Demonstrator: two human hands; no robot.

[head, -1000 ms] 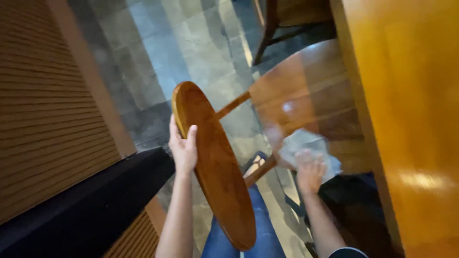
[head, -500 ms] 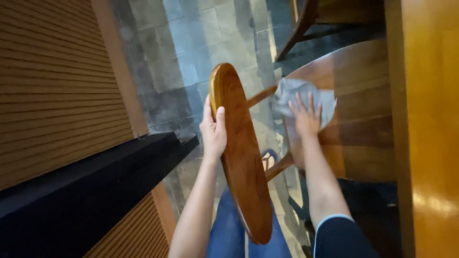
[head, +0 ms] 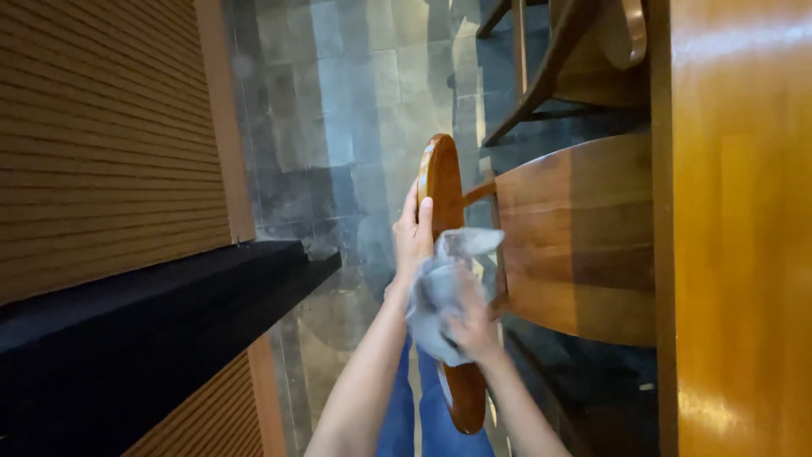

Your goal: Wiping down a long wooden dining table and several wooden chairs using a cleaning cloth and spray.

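Our left hand [head: 414, 239] grips the top edge of the chair's backrest [head: 443, 190], fingers wrapped. Our right hand [head: 474, 330] presses a grey cloth [head: 436, 292] against its face; wiping looks underway, the seat [head: 575, 237] beside the table [head: 736, 228] unattended now.

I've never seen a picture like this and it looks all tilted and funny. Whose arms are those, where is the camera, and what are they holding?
The camera sits on a person's head and looks down, so you see that person's own two arms reaching out from the bottom. That is why it looks tilted. There is only this one view.

The left hand grips the curved wooden chair back, which you see edge-on, like a thin oval. The right hand presses a crumpled grey cloth against that chair back.

To the right is the shiny chair seat, with nothing lying on it. Further right is the edge of an orange-brown wooden table. Below is a grey stone tile floor, and a slatted wooden wall stands on the left.
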